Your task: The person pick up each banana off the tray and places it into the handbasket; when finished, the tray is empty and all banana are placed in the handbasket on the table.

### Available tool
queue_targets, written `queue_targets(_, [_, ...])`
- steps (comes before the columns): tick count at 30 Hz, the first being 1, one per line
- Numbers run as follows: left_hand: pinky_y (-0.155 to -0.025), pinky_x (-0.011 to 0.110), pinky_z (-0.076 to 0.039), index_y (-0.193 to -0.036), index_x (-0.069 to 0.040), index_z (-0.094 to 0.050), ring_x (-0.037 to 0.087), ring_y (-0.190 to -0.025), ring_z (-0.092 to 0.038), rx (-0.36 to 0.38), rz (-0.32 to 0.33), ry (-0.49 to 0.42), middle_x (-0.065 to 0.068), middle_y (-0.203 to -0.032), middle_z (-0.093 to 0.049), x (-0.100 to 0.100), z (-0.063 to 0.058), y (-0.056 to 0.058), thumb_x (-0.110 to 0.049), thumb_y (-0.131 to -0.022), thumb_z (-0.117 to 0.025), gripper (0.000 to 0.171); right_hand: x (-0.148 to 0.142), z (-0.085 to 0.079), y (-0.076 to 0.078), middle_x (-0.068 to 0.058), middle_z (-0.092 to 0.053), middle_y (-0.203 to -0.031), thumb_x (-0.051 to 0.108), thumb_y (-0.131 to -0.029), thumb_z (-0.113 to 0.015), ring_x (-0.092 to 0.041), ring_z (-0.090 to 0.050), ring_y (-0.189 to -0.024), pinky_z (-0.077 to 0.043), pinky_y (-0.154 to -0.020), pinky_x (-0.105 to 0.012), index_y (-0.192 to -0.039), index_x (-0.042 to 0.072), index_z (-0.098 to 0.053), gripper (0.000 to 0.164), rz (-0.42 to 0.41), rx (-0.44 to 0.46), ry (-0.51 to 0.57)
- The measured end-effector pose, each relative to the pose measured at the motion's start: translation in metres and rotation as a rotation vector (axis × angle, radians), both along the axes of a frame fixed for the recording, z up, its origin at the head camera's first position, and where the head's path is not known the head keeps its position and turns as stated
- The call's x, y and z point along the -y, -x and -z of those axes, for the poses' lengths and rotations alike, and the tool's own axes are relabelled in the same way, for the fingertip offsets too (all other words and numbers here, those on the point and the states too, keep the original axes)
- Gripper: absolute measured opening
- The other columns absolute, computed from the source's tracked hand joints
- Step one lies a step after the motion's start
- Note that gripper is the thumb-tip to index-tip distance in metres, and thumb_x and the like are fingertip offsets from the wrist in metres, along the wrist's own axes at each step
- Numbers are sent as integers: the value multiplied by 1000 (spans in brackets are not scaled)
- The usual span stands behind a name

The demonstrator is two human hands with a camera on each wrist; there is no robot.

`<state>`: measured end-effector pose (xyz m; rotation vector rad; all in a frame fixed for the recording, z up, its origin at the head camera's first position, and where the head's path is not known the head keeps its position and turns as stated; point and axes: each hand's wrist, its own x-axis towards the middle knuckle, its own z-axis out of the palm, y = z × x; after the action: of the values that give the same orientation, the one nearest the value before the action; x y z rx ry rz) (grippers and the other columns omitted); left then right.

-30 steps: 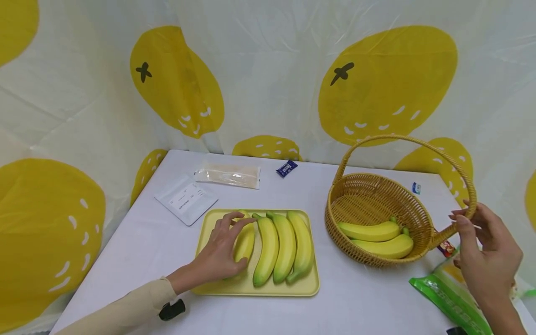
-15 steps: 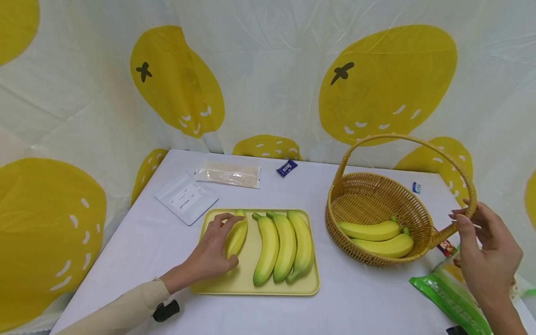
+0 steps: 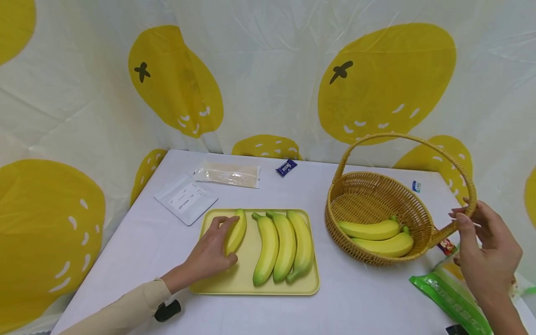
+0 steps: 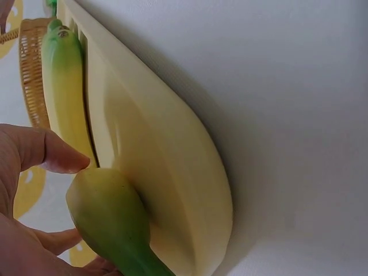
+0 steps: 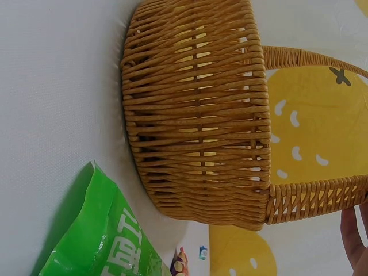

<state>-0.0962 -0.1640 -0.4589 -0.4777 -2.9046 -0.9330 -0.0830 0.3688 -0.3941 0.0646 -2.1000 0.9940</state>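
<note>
On the yellow tray (image 3: 244,272) my left hand (image 3: 209,253) holds the leftmost banana (image 3: 237,232) between thumb and fingers, near the tray's left side. In the left wrist view the green-tipped end of this banana (image 4: 112,215) shows close up, the thumb at one side and fingers at the other. Three more bananas (image 3: 284,246) lie side by side to its right. My right hand (image 3: 487,251) grips the right side of the handle (image 3: 468,184) of a wicker basket (image 3: 331,216). Two bananas (image 3: 378,237) rest inside it, toward the front.
Behind the tray lie a grey-white pouch (image 3: 186,200), a clear-wrapped packet (image 3: 230,175) and a small blue wrapper (image 3: 286,168). A green plastic bag (image 3: 448,298) and a red wrapper (image 3: 446,247) lie near my right hand. A small blue-white packet (image 3: 416,186) lies behind the basket.
My left hand has shifted the leftmost banana a little left, widening the gap to the other three, and then stays nearly still. The right hand and basket keep their place.
</note>
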Motion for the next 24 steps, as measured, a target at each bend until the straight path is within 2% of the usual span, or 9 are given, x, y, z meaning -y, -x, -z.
queue_targets(6, [-89,47,-51,-151,-6,-53,28,-106,-58,13,-31,9,17,-136,-53,-3,-4,0,-8,-72,-76,82,-1,0,0,13,-68,-114,-1,-105,-61,-2,-64,-100,-47,-90,-11,-143,1,-64,38,-4,1,-1])
queue_targets(11, [-87,50,-52,-144,-6,-59,26,-104,-61,2,-54,-20,13,-127,-62,-2,-10,1,-3,-74,-75,72,0,0,1,15,-67,-114,-1,-105,-61,-1,-63,-102,-47,-91,-11,-143,1,-63,38,-7,2,-8])
queue_targets(18, [-83,49,-53,-143,-8,-61,26,-103,-61,-41,-33,-50,11,-124,-63,1,-10,2,-1,-74,-75,70,-2,0,0,18,-66,-114,-1,-105,-60,-1,-63,-103,-47,-91,-11,-144,-1,-62,39,-27,10,-10])
queue_targets(24, [-83,46,-52,-143,-8,-60,24,-104,-60,-79,-10,-58,10,-125,-62,-2,-13,7,-2,-74,-76,71,1,-2,0,16,-67,-114,0,-106,-60,0,-63,-102,-46,-90,-11,-143,2,-64,38,-3,2,-10])
